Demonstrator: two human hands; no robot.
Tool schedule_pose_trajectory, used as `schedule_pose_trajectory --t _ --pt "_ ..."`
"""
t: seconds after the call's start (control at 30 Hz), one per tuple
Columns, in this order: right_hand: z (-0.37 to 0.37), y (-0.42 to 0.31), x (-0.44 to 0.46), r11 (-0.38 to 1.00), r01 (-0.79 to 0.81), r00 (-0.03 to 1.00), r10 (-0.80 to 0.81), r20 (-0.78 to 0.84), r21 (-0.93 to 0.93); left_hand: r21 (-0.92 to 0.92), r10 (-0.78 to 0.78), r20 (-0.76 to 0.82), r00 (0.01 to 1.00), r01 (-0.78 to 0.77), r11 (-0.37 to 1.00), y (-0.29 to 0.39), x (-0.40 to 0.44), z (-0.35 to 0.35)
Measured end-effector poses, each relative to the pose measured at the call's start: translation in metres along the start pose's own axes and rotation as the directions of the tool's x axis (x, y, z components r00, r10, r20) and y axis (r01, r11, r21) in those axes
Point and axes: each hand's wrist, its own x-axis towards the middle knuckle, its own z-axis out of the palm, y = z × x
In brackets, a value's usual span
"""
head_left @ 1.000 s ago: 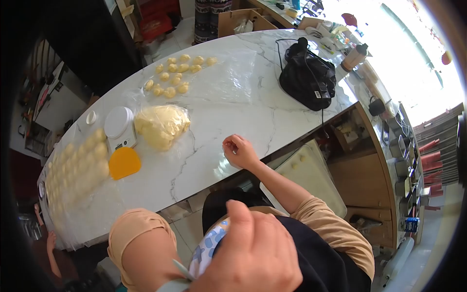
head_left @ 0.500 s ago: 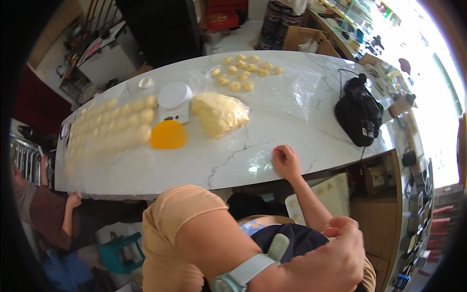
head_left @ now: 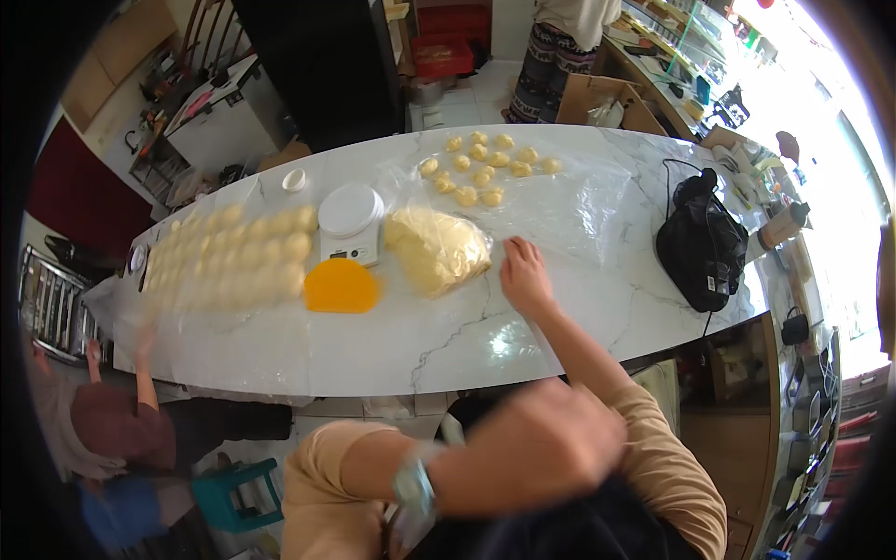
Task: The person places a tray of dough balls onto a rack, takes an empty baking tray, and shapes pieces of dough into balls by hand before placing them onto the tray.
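My right hand (head_left: 527,273) lies palm down on the marble table, its fingers reaching forward just right of a pale yellow lump of dough (head_left: 434,250) in clear plastic. The fingertips are close to the dough, and I cannot tell whether they touch its plastic. My left hand (head_left: 555,437), blurred by motion, hangs in front of my body at the near side, a watch on its wrist; its fingers are smeared. Left of the dough are an orange dough scraper (head_left: 342,286) and a white kitchen scale (head_left: 351,224). Small dough pieces (head_left: 493,171) lie on a plastic sheet behind.
Rows of dough balls (head_left: 252,245) lie under plastic on the left. A co-worker (head_left: 121,425) sits there, one hand at the sheet's edge. A black bag (head_left: 702,241) and a bottle (head_left: 784,224) stand right. A small white cup (head_left: 294,180) and a teal stool (head_left: 238,495) also show.
My right hand has moved forward and left from the near edge to beside the dough lump, its fingers extending. My left hand has swung left. The co-worker's hand has risen to the plastic sheet.
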Motion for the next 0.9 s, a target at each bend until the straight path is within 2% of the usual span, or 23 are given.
schedule_pose_trajectory --t 0.03,0.07,0.13,0.17,0.2,0.27,0.3,0.37,0.47,0.57,0.67,0.73,0.8,0.87,0.9 --pt "0.007 0.003 0.011 0.999 0.024 1.0 -0.024 0.001 -0.047 -0.322 -0.107 -0.176 0.979 0.045 0.946 -0.033 -0.015 0.042" --pt "0.013 0.006 0.022 0.995 0.041 0.999 -0.041 0.002 -0.09 -0.39 -0.232 -0.039 0.972 0.199 0.899 -0.061 -0.034 0.066" --pt "0.022 0.014 0.045 0.993 -0.016 0.999 0.02 0.034 -0.119 -0.209 -0.44 0.079 0.895 0.446 0.87 -0.091 -0.086 0.106" --pt "0.026 0.019 0.056 0.99 -0.038 0.997 0.046 0.055 -0.135 -0.11 -0.519 0.216 0.827 0.549 0.829 -0.092 -0.108 0.118" --pt "0.031 0.021 0.067 0.992 -0.065 0.998 0.066 0.001 -0.11 0.006 -0.596 0.333 0.73 0.631 0.776 -0.092 -0.13 0.129" --pt "0.037 0.023 0.088 0.993 -0.107 0.99 0.101 -0.101 -0.054 0.081 -0.519 0.289 0.804 0.52 0.851 -0.107 -0.182 0.163" --pt "0.039 0.025 0.096 0.997 -0.08 0.992 0.08 -0.098 0.012 0.12 -0.478 0.267 0.837 0.464 0.878 -0.113 -0.188 0.163" --pt "0.04 0.03 0.111 0.99 -0.021 0.995 0.035 -0.095 0.136 0.011 -0.523 0.249 0.815 0.538 0.843 -0.122 -0.197 0.167" --pt "0.052 0.049 0.117 0.958 -0.097 0.994 0.104 -0.014 0.269 -0.084 -0.562 0.193 0.804 0.585 0.807 -0.117 -0.198 0.171" --pt "0.021 0.027 0.087 0.799 -0.25 0.944 0.326 -0.046 0.546 -0.083 -0.564 0.141 0.814 0.578 0.812 -0.12 -0.2 0.173" --pt "-0.017 0.01 0.008 0.592 -0.403 0.885 0.446 0.133 0.698 -0.09 -0.563 0.111 0.819 0.572 0.815 -0.119 -0.2 0.177" --pt "-0.049 0.003 -0.05 0.64 -0.439 0.891 0.402 0.212 0.631 -0.094 -0.553 0.102 0.827 0.562 0.822 -0.119 -0.201 0.175" --pt "-0.069 0.001 -0.086 0.782 -0.32 0.94 0.332 0.077 0.535 -0.085 -0.553 0.098 0.827 0.561 0.824 -0.12 -0.201 0.176" --pt "-0.091 0.001 -0.107 0.858 -0.396 0.916 0.394 0.074 0.328 -0.08 -0.549 0.1 0.83 0.557 0.827 -0.116 -0.2 0.176" --pt "-0.1 -0.005 -0.108 0.793 -0.426 0.895 0.439 0.075 0.436 -0.08 -0.548 0.099 0.831 0.555 0.828 -0.116 -0.199 0.174"
